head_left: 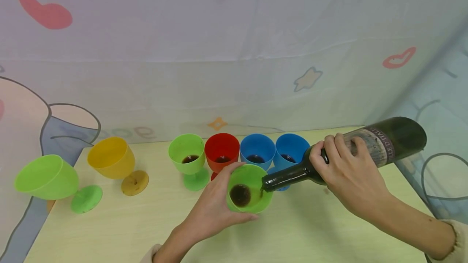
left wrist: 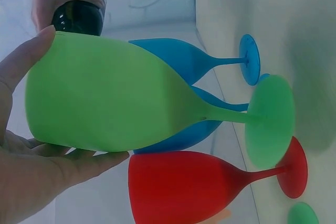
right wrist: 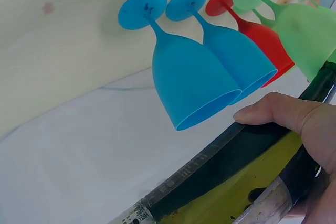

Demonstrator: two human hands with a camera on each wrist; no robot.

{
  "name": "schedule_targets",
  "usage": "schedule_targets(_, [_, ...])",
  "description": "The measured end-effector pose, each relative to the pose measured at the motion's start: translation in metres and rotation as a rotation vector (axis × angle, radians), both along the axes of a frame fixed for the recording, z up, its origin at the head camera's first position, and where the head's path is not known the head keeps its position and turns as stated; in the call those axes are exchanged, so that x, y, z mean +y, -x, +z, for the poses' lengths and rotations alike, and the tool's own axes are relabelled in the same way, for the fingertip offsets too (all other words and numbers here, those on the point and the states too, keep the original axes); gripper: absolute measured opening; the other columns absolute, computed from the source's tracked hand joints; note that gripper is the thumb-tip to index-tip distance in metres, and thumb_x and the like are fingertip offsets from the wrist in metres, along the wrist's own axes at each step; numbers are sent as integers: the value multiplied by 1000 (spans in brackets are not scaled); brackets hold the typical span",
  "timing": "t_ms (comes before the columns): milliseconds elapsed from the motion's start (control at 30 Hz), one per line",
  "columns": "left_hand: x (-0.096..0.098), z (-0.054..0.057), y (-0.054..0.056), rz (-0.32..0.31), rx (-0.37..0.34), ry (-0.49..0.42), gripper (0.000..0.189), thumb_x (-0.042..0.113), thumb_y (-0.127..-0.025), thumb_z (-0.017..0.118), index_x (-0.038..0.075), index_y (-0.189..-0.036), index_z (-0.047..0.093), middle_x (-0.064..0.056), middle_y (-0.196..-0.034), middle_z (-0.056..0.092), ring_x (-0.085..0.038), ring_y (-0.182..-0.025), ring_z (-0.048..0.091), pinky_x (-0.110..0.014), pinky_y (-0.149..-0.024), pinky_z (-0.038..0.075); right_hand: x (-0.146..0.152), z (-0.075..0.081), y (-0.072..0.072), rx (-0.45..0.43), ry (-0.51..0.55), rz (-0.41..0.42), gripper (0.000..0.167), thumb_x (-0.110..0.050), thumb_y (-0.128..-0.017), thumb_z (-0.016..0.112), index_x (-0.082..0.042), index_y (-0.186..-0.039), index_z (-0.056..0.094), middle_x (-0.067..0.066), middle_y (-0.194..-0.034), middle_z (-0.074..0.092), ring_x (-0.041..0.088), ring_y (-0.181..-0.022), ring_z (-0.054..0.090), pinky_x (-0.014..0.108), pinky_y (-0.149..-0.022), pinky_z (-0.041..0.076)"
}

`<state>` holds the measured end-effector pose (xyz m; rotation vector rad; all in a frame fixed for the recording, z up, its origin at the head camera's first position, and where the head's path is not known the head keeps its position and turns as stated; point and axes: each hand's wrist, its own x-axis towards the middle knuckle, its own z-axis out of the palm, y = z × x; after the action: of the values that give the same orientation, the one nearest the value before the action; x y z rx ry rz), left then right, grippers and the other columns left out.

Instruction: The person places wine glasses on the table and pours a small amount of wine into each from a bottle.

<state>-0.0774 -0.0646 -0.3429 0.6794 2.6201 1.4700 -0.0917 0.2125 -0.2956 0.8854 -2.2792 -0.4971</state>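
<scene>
The left hand [head_left: 212, 210], fingers curled round a green goblet [head_left: 248, 175], holds it at the mouth of the bottle [head_left: 380, 141], which the right hand [head_left: 347, 169] grips round its shoulder; this pour looks under way; just beyond the hands, a second green goblet [head_left: 187, 147], a red goblet [head_left: 222, 147] and two blue goblets [head_left: 257, 145] already hold dark liquid; well left of the left hand, a yellow goblet [head_left: 111, 159] and a third green goblet [head_left: 51, 180] show none, so seem left over.

Glossy glass gleaming right there on the bottle [head_left: 406, 139], scuffed paper label [head_left: 371, 145] across it, smooth matt plastic on the held green goblet [left wrist: 105, 93], same look on the red goblet [left wrist: 181, 190], smooth wood-look tabletop [head_left: 146, 222], matt creased cloth backdrop [head_left: 183, 80]
</scene>
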Motion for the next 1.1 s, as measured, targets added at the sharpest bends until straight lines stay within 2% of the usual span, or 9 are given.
schedule_targets(200, [0,0,0,0,-28,-7,94,26,-60,86,9,-136,33,-2,-127,46,-20,-114,44,-43,-90,43,-1,1,0,-2,-4,-4,71,-21,-48,84,6,-98,43,28,-86,46,41,-78,47,54,-64,42])
schedule_targets(400, [-1,-2,-1,2,-28,-27,93,27,-60,86,8,-135,34,-2,-125,48,-20,-112,45,-44,-88,43,0,-1,-2,-31,21,4,79,-28,-44,87,6,-100,42,28,-85,46,41,-77,46,54,-62,42])
schedule_targets(667, [0,-2,-1,9,-52,-30,92,28,-60,85,9,-134,35,-1,-124,48,-20,-112,45,-43,-89,43,1,-6,-4,-61,54,-11,76,-27,-47,87,6,-100,43,26,-84,46,39,-75,47,53,-61,43])
schedule_targets(900, [1,-3,-1,17,-60,-30,92,31,-60,85,8,-134,35,1,-121,48,-18,-111,45,-42,-88,43,3,-12,-6,-107,97,-29,82,-28,-39,90,5,-98,44,24,-85,47,37,-75,49,54,-62,44])
schedule_targets(1100, [1,-4,-2,22,-62,-41,92,32,-59,85,8,-134,35,1,-120,49,-18,-110,46,-42,-87,43,4,-17,-7,-133,128,-48,82,-29,-38,89,4,-98,44,23,-86,49,37,-76,50,54,-64,43])
